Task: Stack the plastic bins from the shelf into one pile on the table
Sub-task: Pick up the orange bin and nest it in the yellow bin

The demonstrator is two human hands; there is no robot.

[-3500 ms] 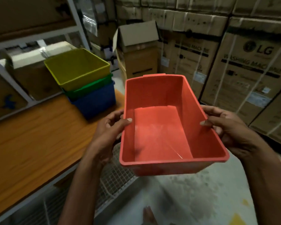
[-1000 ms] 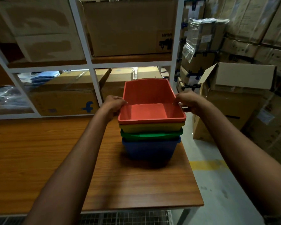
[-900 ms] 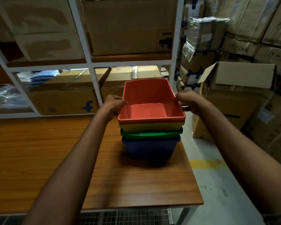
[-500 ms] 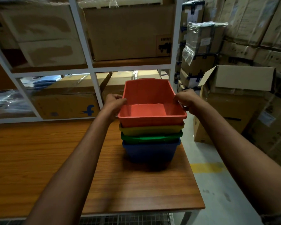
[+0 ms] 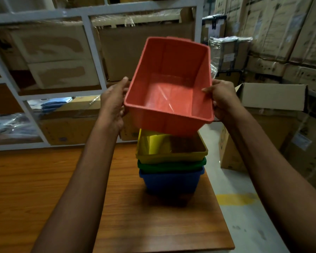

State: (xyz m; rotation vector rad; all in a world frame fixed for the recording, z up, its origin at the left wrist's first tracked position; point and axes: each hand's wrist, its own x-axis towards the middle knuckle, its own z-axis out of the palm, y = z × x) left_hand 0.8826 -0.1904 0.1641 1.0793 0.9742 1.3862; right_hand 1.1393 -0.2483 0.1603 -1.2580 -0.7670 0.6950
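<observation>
I hold a red plastic bin in the air, tilted toward me, just above a pile. My left hand grips its left rim and my right hand grips its right rim. Below it, a yellow bin sits nested in a green bin, which sits in a blue bin. The pile stands near the right end of the wooden table. The red bin hides the far part of the yellow one.
A white metal shelf full of cardboard boxes stands behind the table. An open cardboard box sits on the floor to the right, with stacked cartons behind it. Grey floor with a yellow mark lies right of the table edge.
Half a second ago the red bin sat nested on the yellow bin with both hands on its rim. Now it is raised off the pile and tilted, still in both hands.
</observation>
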